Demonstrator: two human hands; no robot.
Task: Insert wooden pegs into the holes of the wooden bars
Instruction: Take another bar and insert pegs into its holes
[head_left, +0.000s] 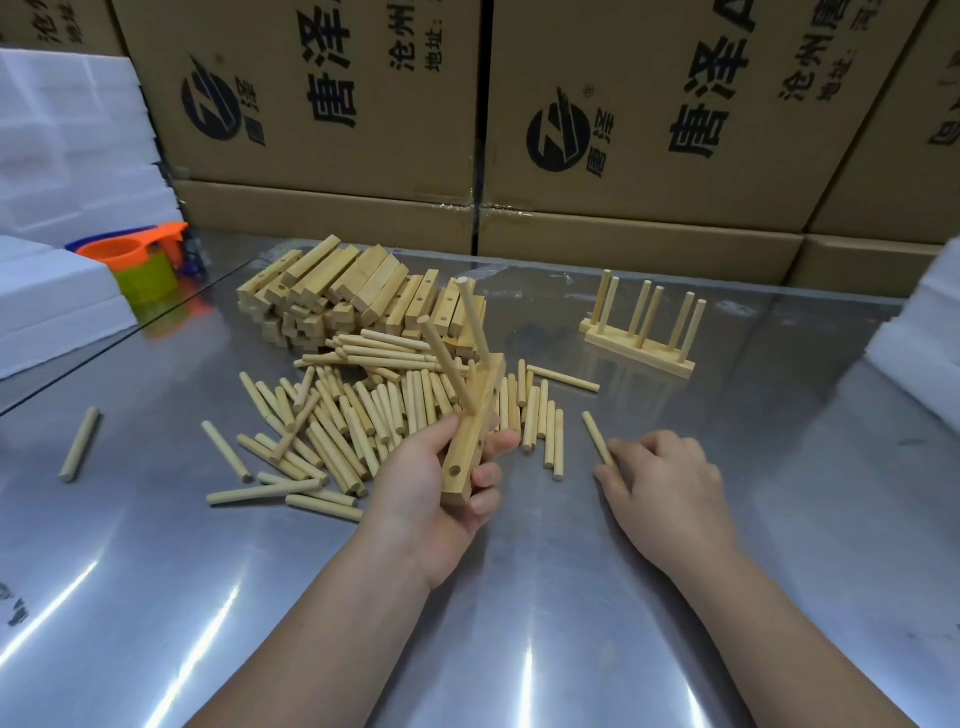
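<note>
peg pile (363, 426) is pale yellowish wood, same shade as the bar stack (337, 296) right behind it. table (519, 597) is streaky silver-grey. further behind the pile, tan boxes (649, 218) with black print. way left of it: white foam (62, 156), orange cup (124, 253), lime cup (148, 283).

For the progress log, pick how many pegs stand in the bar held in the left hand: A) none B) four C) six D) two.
D: two pegs rise from the bar gripped by the left hand, and a hole near its lower end is empty.
</note>
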